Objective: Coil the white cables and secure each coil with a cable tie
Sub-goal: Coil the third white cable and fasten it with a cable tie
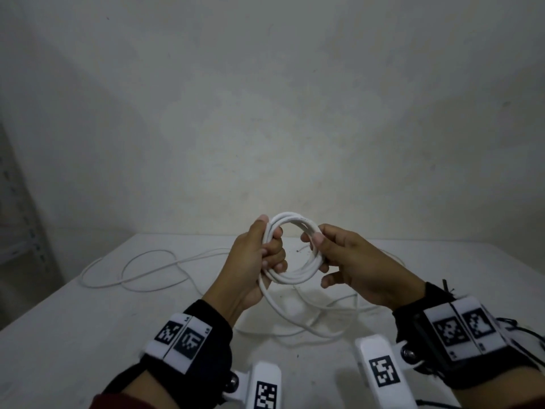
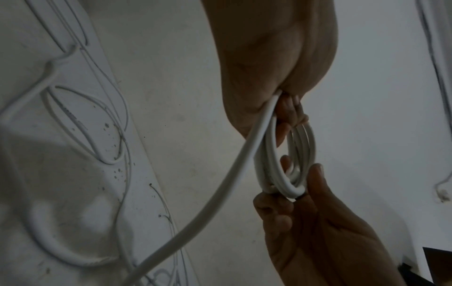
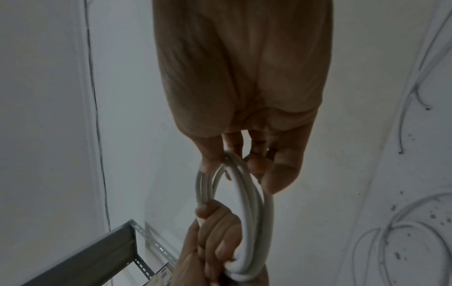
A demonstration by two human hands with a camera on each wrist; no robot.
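A white cable coil (image 1: 290,277) of several loops hangs in the air above the white table (image 1: 88,335). My left hand (image 1: 259,255) grips its left side, fingers curled round the bundled loops (image 2: 265,154). My right hand (image 1: 330,252) pinches the right side of the coil (image 3: 254,212) between thumb and fingers. The uncoiled tail (image 2: 195,212) drops from my left hand to the table and trails in loose curves (image 1: 309,323) under both hands. No cable tie is visible.
A thinner white cable (image 1: 141,270) lies in loose loops on the table's left half. A grey metal shelf frame (image 3: 97,253) stands off to the left by the wall. Bare white wall rises behind the table.
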